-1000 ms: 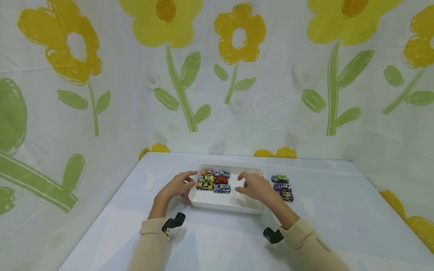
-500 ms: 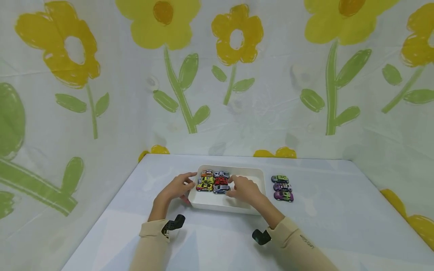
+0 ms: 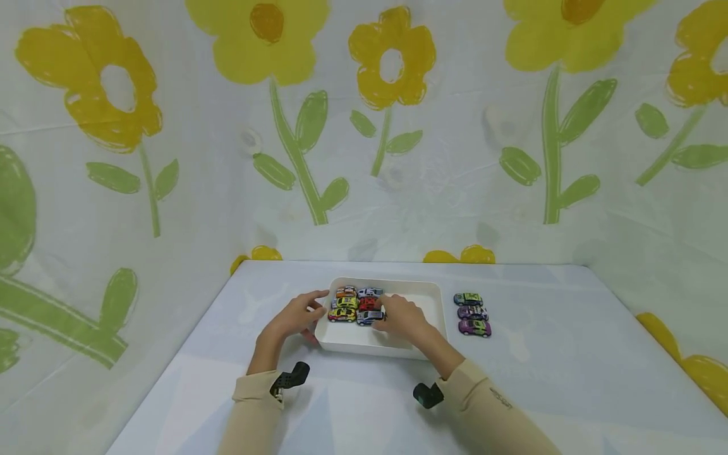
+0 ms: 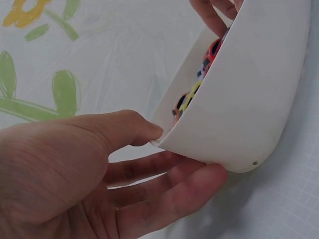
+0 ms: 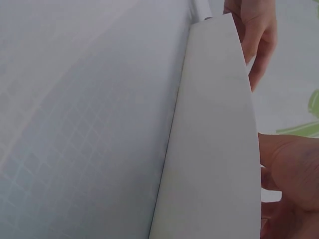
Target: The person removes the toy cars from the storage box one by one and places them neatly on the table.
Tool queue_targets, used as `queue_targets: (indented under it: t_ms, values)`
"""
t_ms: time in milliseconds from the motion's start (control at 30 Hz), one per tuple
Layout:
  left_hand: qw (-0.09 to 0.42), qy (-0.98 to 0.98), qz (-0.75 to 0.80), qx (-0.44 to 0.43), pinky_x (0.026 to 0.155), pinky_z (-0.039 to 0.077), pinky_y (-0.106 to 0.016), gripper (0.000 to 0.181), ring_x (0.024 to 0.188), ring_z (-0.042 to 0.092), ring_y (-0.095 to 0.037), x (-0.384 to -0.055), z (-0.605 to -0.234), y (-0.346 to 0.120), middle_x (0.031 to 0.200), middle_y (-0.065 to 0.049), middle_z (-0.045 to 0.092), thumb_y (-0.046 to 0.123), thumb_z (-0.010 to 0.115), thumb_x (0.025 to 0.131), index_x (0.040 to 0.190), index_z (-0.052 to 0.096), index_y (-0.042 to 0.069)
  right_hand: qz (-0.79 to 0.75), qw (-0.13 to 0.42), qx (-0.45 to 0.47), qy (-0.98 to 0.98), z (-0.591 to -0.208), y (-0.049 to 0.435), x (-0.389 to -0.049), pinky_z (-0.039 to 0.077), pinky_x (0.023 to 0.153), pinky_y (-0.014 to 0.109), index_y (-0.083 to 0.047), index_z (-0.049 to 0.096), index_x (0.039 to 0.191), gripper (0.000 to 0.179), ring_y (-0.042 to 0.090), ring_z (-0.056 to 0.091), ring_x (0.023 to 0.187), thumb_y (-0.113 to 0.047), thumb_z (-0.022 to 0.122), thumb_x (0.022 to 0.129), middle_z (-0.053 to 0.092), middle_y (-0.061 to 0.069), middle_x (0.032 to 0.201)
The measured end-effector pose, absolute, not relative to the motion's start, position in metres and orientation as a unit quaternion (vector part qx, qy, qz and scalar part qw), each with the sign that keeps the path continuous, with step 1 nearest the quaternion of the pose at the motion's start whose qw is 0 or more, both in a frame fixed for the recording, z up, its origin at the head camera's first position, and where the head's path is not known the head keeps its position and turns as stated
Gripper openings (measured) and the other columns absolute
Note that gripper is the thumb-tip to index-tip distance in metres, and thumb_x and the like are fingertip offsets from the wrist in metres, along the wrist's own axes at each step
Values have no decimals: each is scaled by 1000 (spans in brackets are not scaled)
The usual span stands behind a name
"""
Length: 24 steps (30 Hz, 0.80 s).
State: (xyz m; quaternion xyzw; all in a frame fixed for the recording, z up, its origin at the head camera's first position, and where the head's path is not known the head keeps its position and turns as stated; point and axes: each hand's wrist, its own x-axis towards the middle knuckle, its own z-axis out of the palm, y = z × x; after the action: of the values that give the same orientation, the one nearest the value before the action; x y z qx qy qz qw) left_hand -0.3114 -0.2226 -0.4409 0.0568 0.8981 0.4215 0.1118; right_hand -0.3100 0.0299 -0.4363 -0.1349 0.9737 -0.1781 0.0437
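A white tray (image 3: 370,347) holds several small toy cars in two columns at its left. My left hand (image 3: 296,314) holds the tray's left end; in the left wrist view its thumb (image 4: 144,130) lies on the rim and the fingers are against the outer wall. My right hand (image 3: 402,317) reaches into the tray, its thumb and index finger at the right end of a silver-blue toy car (image 3: 370,318). Beside that car is a red toy car (image 3: 370,304). The tray wall (image 5: 214,129) hides the right fingertips in the right wrist view.
Right of the tray, three toy cars (image 3: 473,314) stand in a column on the pale table (image 3: 546,354). A flower-printed cloth (image 3: 432,202) rises behind the table and along its sides.
My right hand has moved left inside the tray, from the bare floor at its right to the silver-blue toy car. The left hand has stayed at the tray's left end.
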Motion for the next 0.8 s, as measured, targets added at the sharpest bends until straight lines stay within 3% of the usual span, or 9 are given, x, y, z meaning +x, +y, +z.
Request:
queue_targets:
  t_ms: [333,800]
  values:
    - [110,899,419,62,57,60,-35,52,88,66,-22,-310,-440,-222,122,-21,61,14,54,99,149,41,11,-167,46,-127,977,-437,23,-312,55,85,49,-20,67,113,32,25,61,95,-30,77,84,66,8,111]
    - [103,899,420,67,55,60,-35,52,89,65,-22,-312,-442,-223,120,-20,62,13,54,99,149,41,10,-147,24,-139,979,-440,20,-311,56,78,47,-19,69,107,25,25,64,89,-26,77,85,67,6,105]
